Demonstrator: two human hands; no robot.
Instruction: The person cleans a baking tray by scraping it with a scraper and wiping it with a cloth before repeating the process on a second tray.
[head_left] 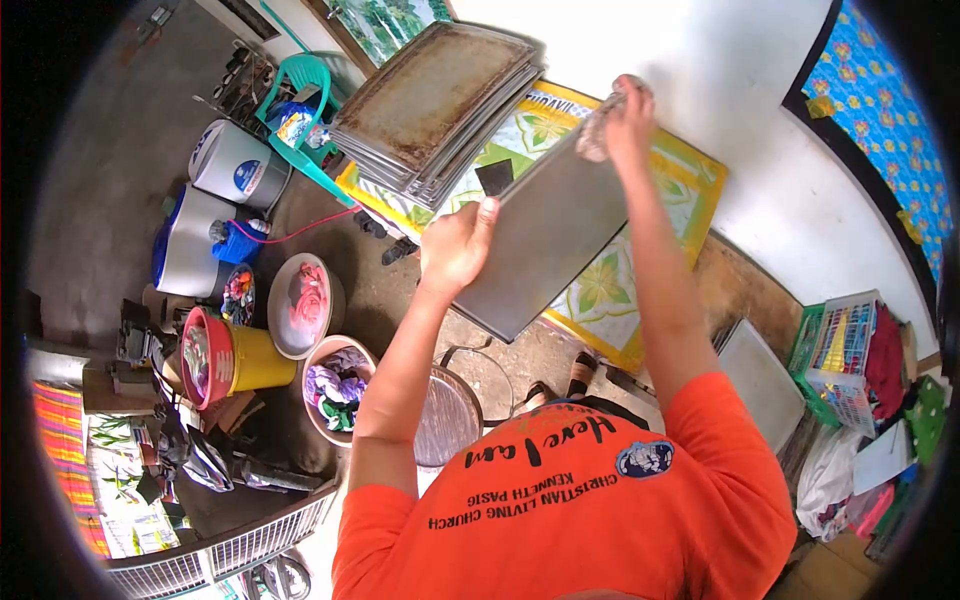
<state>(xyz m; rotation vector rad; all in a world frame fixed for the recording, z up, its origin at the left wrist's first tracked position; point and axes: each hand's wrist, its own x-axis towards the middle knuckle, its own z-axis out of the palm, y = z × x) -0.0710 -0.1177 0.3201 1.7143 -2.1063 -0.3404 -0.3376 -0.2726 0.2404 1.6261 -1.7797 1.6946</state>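
A flat grey baking tray (545,245) lies slanted over the table, its near corner jutting past the table's edge. My left hand (458,245) grips its left edge, thumb on top and the other fingers hidden beneath. Bunched under my right hand (630,125) is a pale, soiled rag (597,132), pressed at the tray's far end. A small dark flat piece (494,177) sits on the table just beyond my left thumb. To the left rises a stack of browned, worn trays (430,105).
A yellow-and-green flowered cloth (605,285) covers the table against the white wall. Another tray (760,385) leans at right, near plastic crates (840,350). Leftward stand a green chair (300,125), washing machines (240,165), and basins of laundry (340,390) on the floor.
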